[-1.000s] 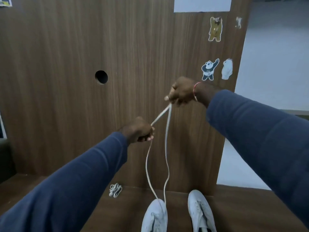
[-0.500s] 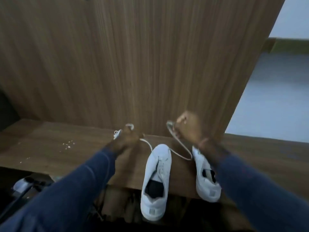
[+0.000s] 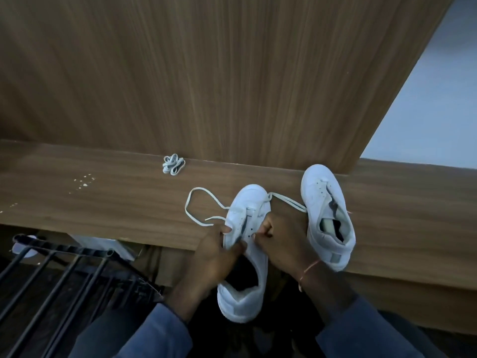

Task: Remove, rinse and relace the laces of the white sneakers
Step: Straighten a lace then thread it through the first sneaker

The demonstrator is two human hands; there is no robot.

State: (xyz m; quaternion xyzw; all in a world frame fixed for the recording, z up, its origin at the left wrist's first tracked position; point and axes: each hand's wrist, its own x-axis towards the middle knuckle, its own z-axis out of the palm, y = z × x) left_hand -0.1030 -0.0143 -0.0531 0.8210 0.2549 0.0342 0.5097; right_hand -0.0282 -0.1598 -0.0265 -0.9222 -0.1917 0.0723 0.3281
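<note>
Two white sneakers lie on a wooden shelf [image 3: 116, 200]. The left sneaker [image 3: 245, 293] hangs half over the shelf's front edge, its heel toward me. A white lace [image 3: 198, 202] is threaded near its toe, one end looping out to the left, the other running right toward the second sneaker. My left hand [image 3: 216, 257] grips the left side of this sneaker's eyelet flap and tongue. My right hand [image 3: 281, 241] pinches at the right eyelet row; what it pinches is hidden. The right sneaker [image 3: 327, 218] stands unlaced beside it. A second lace [image 3: 173, 164] lies bundled against the back panel.
A tall wooden panel [image 3: 206, 73] rises behind the shelf. A black metal rack [image 3: 59, 275] stands below at the left. White crumbs [image 3: 84, 180] dot the shelf's left part. A pale wall [image 3: 426, 112] shows at the right.
Both hands came down from holding the lace stretched high in the air. They now grip the left sneaker at its eyelets, and the lace lies slack on the shelf.
</note>
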